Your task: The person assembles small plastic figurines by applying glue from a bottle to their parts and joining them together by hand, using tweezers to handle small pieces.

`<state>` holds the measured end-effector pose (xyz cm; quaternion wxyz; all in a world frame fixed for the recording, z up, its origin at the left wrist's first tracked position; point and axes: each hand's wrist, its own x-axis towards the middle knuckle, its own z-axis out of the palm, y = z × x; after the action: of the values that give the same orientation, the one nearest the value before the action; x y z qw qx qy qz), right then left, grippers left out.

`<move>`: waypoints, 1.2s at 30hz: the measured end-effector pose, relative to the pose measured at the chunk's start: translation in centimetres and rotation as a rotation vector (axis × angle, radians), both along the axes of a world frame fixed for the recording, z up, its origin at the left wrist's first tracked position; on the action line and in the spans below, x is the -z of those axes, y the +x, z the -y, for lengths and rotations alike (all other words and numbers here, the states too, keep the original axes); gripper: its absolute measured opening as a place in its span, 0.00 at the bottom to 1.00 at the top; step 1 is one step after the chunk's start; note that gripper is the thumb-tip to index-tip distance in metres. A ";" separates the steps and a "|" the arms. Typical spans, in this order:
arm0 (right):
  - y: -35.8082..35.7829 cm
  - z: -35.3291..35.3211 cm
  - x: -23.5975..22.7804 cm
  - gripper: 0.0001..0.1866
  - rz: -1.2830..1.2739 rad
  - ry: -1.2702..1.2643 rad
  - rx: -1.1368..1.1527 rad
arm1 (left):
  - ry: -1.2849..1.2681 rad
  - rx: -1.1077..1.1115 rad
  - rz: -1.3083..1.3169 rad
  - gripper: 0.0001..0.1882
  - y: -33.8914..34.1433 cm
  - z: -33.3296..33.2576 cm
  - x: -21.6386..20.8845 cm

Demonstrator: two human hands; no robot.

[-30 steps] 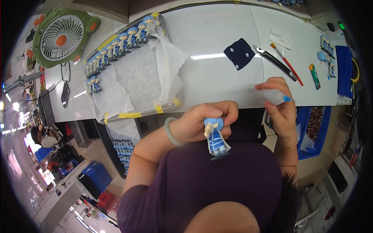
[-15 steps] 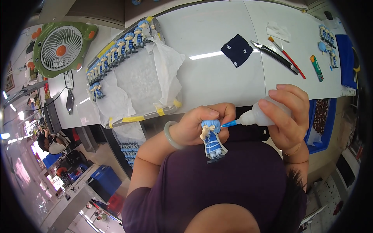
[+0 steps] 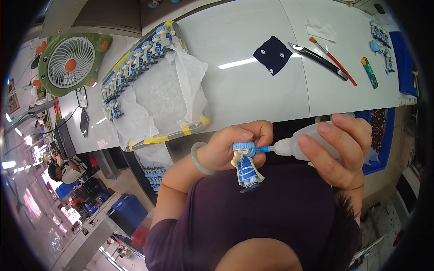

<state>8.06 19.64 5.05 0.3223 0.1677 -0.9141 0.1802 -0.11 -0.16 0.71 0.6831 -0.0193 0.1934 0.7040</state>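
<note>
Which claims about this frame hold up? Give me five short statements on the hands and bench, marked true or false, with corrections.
1. The left hand holds a blue-haired figurine. True.
2. The right hand holds the red brush. False: it holds a whitish squeeze bottle; the red brush lies on the table.
3. The bottle's blue tip is at the figurine's head. True.
4. The dark patterned cloth lies inside the tray. False: it lies on the table, to the right of the tray.
5. The green fan stands to the right of the tray. False: it stands to the left.
</note>
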 end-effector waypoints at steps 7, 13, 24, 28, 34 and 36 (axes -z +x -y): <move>0.8 -0.2 -0.8 0.21 0.147 0.078 -0.039 | -0.032 -0.020 -0.052 0.16 0.2 -0.1 0.0; 1.5 0.1 -1.5 0.23 0.175 0.120 -0.005 | -0.042 0.020 -0.044 0.16 0.0 0.0 0.0; 1.3 0.3 -1.5 0.23 0.141 0.099 0.010 | -0.054 0.008 -0.062 0.17 -0.1 -0.1 0.1; 0.2 -0.6 -1.2 0.19 0.212 -0.092 0.009 | -0.066 -0.015 -0.089 0.17 -0.3 -0.2 -0.1; -0.5 -1.8 2.9 0.19 0.231 -0.729 0.140 | 0.148 -0.059 -0.018 0.16 -0.3 -0.1 0.9; -0.2 -1.8 3.8 0.18 0.285 -0.824 0.134 | 0.206 -0.071 -0.023 0.16 -0.3 -0.2 0.8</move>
<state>7.81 21.48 1.24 0.2439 -0.0610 -0.8100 0.5299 -0.42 0.07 -0.05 0.6536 0.0524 0.1270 0.7443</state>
